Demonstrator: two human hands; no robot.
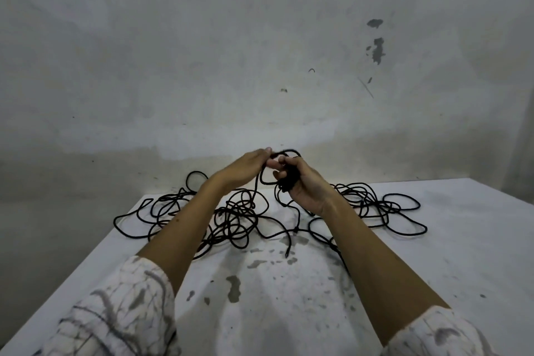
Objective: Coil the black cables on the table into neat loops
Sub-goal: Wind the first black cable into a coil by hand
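In the head view, the right hand [303, 185] has its grip curled round a small bundle of wound black cord [290, 176], raised above the stained white tabletop [433, 254]. The left hand [245, 166] pinches a strand at the bundle's top, apparently laying on another turn. Most of the thin black cables [237, 220] lie tangled and sprawling on the tabletop below, so the coiling looks barely begun.
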